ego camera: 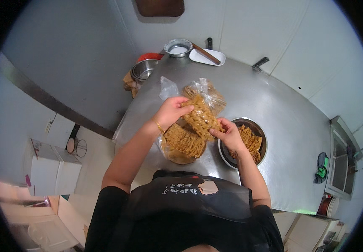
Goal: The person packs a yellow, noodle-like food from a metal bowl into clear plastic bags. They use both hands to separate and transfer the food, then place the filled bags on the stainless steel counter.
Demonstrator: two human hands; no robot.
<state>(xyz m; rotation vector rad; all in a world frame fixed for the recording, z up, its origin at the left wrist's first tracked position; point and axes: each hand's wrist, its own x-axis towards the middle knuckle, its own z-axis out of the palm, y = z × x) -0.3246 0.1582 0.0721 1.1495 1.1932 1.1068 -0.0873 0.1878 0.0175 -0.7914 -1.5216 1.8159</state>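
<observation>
A glossy brown slab of food [201, 118], cut through with a lattice of slits like scored tofu, is stretched between my two hands. My left hand [175, 110] pinches its upper left end, and my right hand [230, 134] grips the lower right end. Beneath it, an open clear plastic bag [166, 151] contains more brown slabs [184, 141]. A steel bowl [264, 148], partly covered by my right hand and forearm, holds several brown pieces [250, 141]. Behind the held slab lies a knotted clear bag [217, 96] with similar food inside.
On the steel table [290, 135], an empty-looking clear bag [168, 88] lies beyond my left hand. At the back are a metal bowl [178, 48], a white tray [197, 56] with a wooden stick [207, 54], and black-handled knives [261, 64]. A sink [341, 167] is at right.
</observation>
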